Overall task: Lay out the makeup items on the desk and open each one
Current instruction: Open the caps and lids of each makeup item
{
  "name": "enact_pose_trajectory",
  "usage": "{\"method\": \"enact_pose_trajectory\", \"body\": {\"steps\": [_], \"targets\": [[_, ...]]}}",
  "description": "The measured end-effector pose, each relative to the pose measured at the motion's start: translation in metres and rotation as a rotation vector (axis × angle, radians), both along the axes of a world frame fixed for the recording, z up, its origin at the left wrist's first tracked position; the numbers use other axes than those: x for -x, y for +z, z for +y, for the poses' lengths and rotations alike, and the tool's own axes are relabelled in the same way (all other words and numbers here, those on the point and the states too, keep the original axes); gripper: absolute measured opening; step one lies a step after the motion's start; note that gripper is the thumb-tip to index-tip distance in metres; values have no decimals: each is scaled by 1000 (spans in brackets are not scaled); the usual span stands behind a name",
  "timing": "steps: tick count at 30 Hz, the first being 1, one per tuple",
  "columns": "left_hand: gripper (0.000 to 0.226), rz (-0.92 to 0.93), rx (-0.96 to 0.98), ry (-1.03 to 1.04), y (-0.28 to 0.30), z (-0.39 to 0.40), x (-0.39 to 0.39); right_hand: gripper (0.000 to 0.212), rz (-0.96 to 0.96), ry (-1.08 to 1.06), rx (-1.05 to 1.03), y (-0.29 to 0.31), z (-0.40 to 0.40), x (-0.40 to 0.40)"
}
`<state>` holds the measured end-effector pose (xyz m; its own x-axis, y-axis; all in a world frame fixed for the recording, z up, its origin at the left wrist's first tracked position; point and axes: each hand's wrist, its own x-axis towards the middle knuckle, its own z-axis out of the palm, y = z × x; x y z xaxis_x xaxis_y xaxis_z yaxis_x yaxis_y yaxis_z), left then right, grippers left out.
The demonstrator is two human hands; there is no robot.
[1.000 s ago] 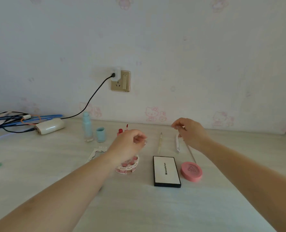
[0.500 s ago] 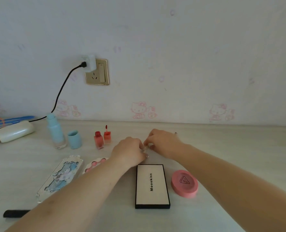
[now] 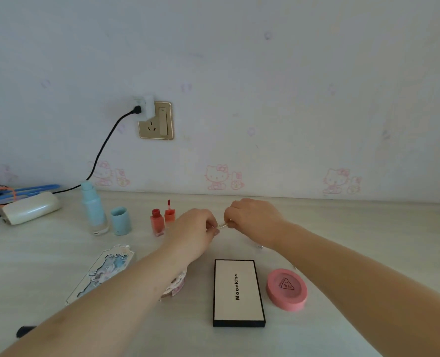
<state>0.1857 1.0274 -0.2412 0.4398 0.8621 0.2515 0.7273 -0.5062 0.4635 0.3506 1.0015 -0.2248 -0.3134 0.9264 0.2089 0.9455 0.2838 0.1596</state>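
Both hands drew slightly apart along the slim pencil.

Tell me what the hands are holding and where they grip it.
Both hands pinch one thin, pale pencil-like stick: left hand on its left end, right hand on its right end, just above the desk.

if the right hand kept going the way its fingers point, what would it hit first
The right hand points left across the desk, so it would likely meet the left hand first; both pinch the same thin pen-like stick.
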Motion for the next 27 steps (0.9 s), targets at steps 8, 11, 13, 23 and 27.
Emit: {"method": "enact_pose_trajectory", "body": {"steps": [8, 11, 13, 23, 27], "targets": [[21, -532, 83, -37, 36, -53, 56, 12, 535, -7, -102, 44, -61, 42], [22, -591, 87, -40, 43, -72, 79, 10, 954, 39, 22, 51, -88, 74], [16, -636, 104, -63, 49, -86, 93, 14, 1193, 94, 107, 56, -103, 96], [23, -535, -103, -92, 74, -129, 175, 9, 1593, 112, 330, 70, -135, 166], [18, -335, -292, -89, 75, -135, 209, 9, 1614, 80, 356, 75, -141, 173]]}}
